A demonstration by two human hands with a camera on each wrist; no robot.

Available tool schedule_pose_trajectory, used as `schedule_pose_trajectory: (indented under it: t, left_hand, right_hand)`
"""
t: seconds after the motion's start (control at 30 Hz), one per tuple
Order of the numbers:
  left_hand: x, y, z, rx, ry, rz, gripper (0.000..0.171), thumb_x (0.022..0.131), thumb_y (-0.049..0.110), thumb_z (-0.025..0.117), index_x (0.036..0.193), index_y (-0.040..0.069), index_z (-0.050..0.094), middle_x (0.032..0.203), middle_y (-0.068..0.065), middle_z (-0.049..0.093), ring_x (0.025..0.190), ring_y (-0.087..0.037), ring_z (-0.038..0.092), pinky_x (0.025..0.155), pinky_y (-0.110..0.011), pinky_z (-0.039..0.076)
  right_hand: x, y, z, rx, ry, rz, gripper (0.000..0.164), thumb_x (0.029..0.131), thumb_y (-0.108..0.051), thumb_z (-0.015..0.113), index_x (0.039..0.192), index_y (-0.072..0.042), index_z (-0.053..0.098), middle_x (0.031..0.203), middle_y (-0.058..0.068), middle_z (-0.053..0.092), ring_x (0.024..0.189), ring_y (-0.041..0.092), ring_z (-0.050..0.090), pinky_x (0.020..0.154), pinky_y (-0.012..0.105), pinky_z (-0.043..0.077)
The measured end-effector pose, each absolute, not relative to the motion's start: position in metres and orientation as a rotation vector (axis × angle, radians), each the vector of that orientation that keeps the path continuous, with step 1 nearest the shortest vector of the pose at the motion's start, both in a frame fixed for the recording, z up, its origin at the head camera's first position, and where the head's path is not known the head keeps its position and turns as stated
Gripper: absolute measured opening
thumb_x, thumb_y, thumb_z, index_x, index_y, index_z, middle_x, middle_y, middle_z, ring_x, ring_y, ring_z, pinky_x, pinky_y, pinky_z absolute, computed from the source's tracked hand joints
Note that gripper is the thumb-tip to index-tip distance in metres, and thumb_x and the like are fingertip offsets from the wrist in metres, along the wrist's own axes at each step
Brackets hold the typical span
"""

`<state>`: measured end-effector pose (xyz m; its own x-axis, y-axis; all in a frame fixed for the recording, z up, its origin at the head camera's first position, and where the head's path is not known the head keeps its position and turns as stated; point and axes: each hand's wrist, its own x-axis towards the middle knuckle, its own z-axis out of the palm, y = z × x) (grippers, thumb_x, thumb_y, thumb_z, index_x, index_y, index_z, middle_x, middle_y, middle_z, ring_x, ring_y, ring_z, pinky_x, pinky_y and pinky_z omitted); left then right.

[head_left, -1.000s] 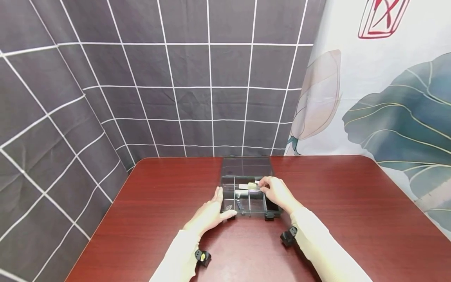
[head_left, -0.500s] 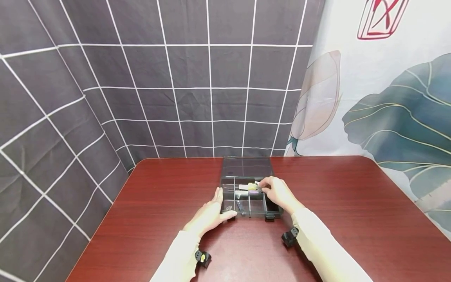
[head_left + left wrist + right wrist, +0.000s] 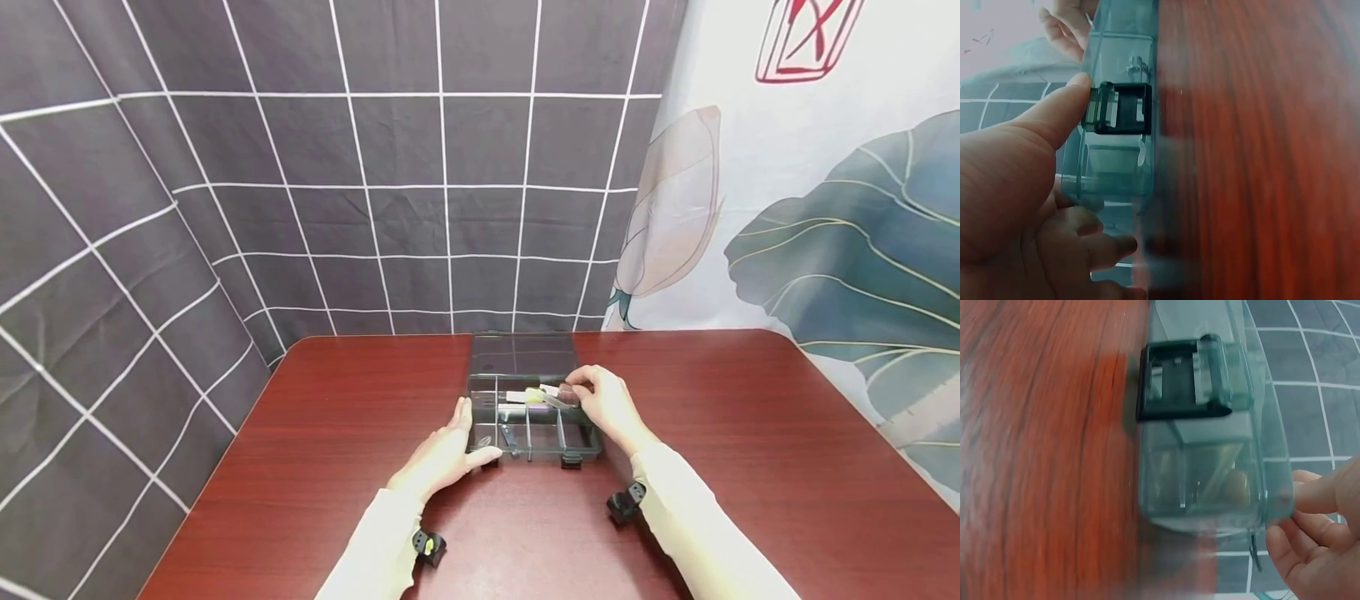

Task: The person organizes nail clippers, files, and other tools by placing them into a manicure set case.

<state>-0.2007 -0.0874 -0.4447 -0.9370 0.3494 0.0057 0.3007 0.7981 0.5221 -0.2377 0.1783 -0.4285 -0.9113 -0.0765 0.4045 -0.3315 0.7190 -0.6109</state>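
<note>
A clear, grey-tinted divided box (image 3: 512,455) lies on the table, its lid (image 3: 525,354) folded back. My left hand (image 3: 442,454) rests at its front left corner, thumb on the front rim by a black latch (image 3: 1124,109) and straight fingers along the side wall. My right hand (image 3: 603,400) is at the back right, curled fingertips over the edge by a reddish-brown patch; whether they pinch anything is unclear. Inside lie a yellow-and-white piece (image 3: 533,395), a slim silvery piece (image 3: 553,401) and a small dark metal tool (image 3: 508,435).
The red-brown wooden table (image 3: 360,400) extends around the box. A grey curtain with white grid lines (image 3: 405,217) hangs behind and at the left. A white cloth with leaf prints (image 3: 847,250) hangs at the right. A second black latch (image 3: 572,461) juts from the box front.
My right hand has shifted to the right and slightly up, away from the yellow-and-white piece. The slim silvery piece is now more exposed. My left hand has stayed at the corner.
</note>
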Motion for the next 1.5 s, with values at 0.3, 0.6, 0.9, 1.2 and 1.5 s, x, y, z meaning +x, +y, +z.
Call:
schedule_pose_trajectory:
  t: [0.3, 0.6, 0.9, 1.2, 1.5]
  left_hand:
    - [-0.208, -0.099, -0.438, 0.579, 2.768, 0.885, 0.092, 0.085, 0.057, 0.056, 0.146, -0.003, 0.021, 0.15, -0.022, 0.017, 0.135, -0.032, 0.025, 0.107, -0.043, 0.026]
    - [-0.266, -0.112, -0.431, 0.361, 2.39, 1.495, 0.082, 0.09, 0.052, 0.051, 0.144, -0.004, 0.026, 0.148, -0.015, 0.029, 0.136, -0.023, 0.025, 0.11, -0.04, 0.02]
    - [-0.297, -0.101, -0.44, 0.095, 1.864, 1.961, 0.079, 0.094, 0.043, 0.05, 0.143, -0.01, 0.018, 0.142, -0.035, 0.022, 0.133, -0.042, 0.022, 0.108, -0.051, 0.019]
    - [-0.305, -0.093, -0.441, 0.085, 1.705, 2.063, 0.069, 0.098, 0.03, 0.046, 0.144, -0.01, 0.015, 0.146, -0.032, 0.016, 0.136, -0.04, 0.016, 0.109, -0.05, 0.013]
    - [-0.307, -0.089, -0.443, 0.126, 1.636, 2.214, 0.063, 0.098, 0.018, 0.044, 0.147, -0.005, 0.01, 0.152, -0.021, 0.01, 0.137, -0.039, 0.005, 0.11, -0.051, 0.003]
  right_hand:
    - [-0.241, 0.193, -0.433, 0.148, -2.545, 1.104, 0.013, 0.081, 0.003, 0.062, 0.092, 0.0, 0.068, 0.091, 0.014, 0.067, 0.078, 0.028, 0.062, 0.072, 0.041, 0.049]
    - [-0.259, 0.207, -0.443, -0.175, -2.439, 1.793, 0.033, 0.094, -0.009, 0.053, 0.121, 0.01, 0.054, 0.113, 0.026, 0.058, 0.091, 0.021, 0.061, 0.081, 0.03, 0.05]
    - [-0.278, 0.204, -0.451, -0.253, -2.329, 2.206, 0.048, 0.099, -0.017, 0.043, 0.136, 0.013, 0.033, 0.128, 0.032, 0.045, 0.097, 0.017, 0.058, 0.084, 0.027, 0.048]
    - [-0.28, 0.2, -0.446, -0.276, -2.299, 2.264, 0.051, 0.098, -0.024, 0.045, 0.14, 0.004, 0.032, 0.135, 0.025, 0.041, 0.109, 0.026, 0.052, 0.09, 0.033, 0.042]
    - [-0.281, 0.2, -0.441, -0.125, -2.204, 2.31, 0.058, 0.097, -0.027, 0.049, 0.144, -0.001, 0.026, 0.142, 0.022, 0.034, 0.126, 0.036, 0.038, 0.103, 0.045, 0.032]
